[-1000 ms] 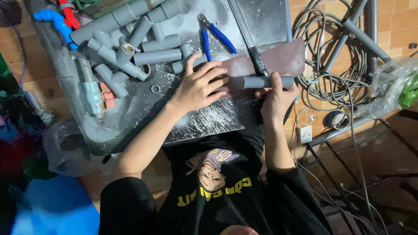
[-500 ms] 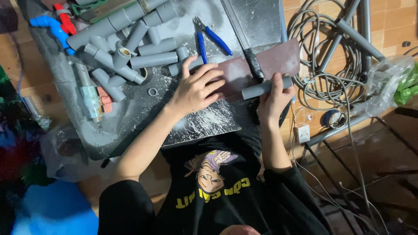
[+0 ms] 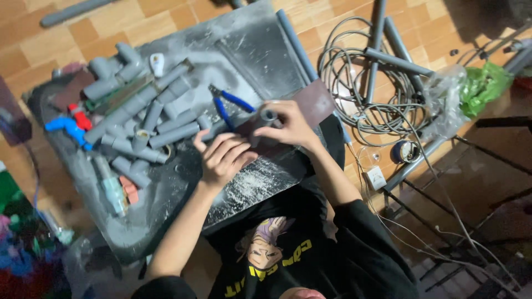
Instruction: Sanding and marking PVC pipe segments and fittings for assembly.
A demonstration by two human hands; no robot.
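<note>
Head view shows a dusty grey board (image 3: 260,50) across the person's lap and the tiled floor, strewn with grey pipe pieces (image 3: 147,119). A coil of cable (image 3: 360,83) lies to its right. A brown sheet of sandpaper (image 3: 313,102) rests at the board's near edge. The left hand (image 3: 224,160) lies flat on it, fingers spread. The right hand (image 3: 288,126) pinches a short grey pipe piece (image 3: 270,115) by its fingertips, open end up, just above the sandpaper. Blue-handled pliers (image 3: 228,104) lie just beside it.
</note>
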